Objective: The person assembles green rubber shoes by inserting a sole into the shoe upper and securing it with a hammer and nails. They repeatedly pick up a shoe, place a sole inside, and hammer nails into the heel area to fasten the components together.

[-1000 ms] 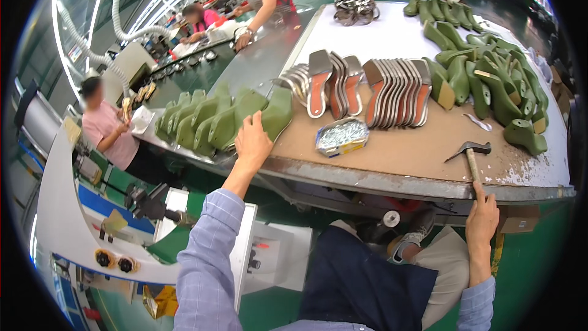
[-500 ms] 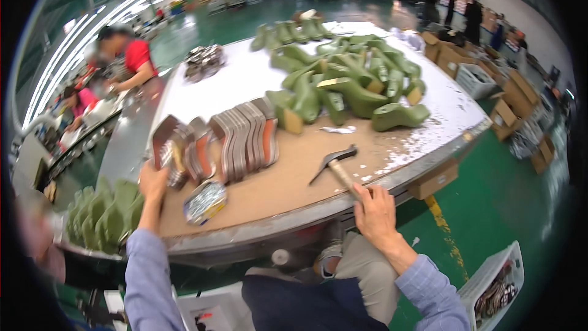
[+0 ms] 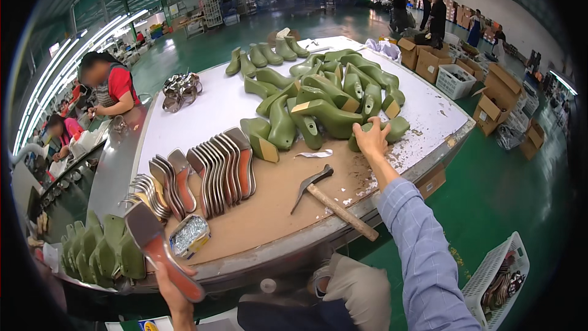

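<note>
My left hand (image 3: 173, 294), at the near left edge of the table, is closed round an insole (image 3: 160, 255) with a grey-brown heel end and an orange-brown face. On the right, my right hand (image 3: 373, 141) grips a green shoe last (image 3: 399, 127) lying at the near edge of the pile; its fingers curl over the last's top. Just nearer to me lies a hammer (image 3: 340, 209) with a wooden handle, its grip end over the table edge. Beside my left hand sits a small open box (image 3: 190, 236) of shiny, tiny metal pieces, probably tacks.
Rows of insoles (image 3: 220, 171) stand on edge at the left, with curved metallic strips (image 3: 147, 195) beside them. Many green lasts (image 3: 334, 116) heap up beyond; more lasts (image 3: 101, 251) stand lower left. A white basket (image 3: 496, 276) is on the floor at right. Co-workers (image 3: 113, 86) work at left.
My right hand has let go of the hammer and moved up to a green last. My left hand has drawn an insole from the row toward me.
</note>
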